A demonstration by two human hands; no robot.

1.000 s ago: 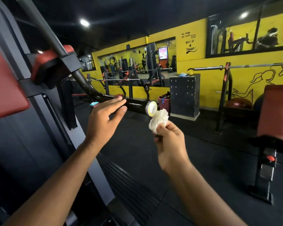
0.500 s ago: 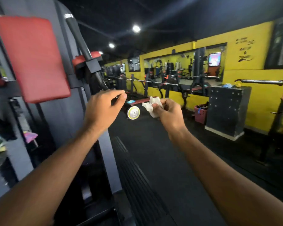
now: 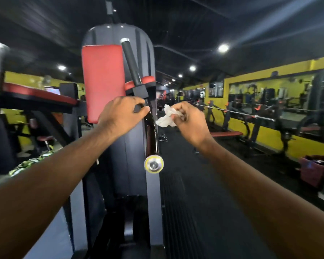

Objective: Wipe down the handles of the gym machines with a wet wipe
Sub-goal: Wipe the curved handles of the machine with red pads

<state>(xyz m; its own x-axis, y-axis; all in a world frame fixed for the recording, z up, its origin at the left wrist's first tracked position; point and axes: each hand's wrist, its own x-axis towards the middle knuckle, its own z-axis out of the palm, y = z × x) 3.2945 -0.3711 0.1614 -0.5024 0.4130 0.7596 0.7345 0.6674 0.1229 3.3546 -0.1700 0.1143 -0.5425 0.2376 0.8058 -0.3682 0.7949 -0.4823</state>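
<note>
Tall dark-grey gym machine with red back pad (image 3: 127, 156) fills frame centre. Left hand (image 3: 120, 116) is clenched round its glossy black handle bar (image 3: 152, 139), centre. Right hand (image 3: 192, 123) pinches a crumpled white wet wipe (image 3: 166, 119) just right of the bar, contact unclear. Wiping this handle looks not yet begun.

Black rubber floor (image 3: 191, 184) — the grey machine (image 3: 123, 165) stands on it; a red basket (image 3: 312, 171) further right.

A gym: padded machine (image 3: 118, 128), barbell (image 3: 238, 112) (mirrored yellow walls).
</note>
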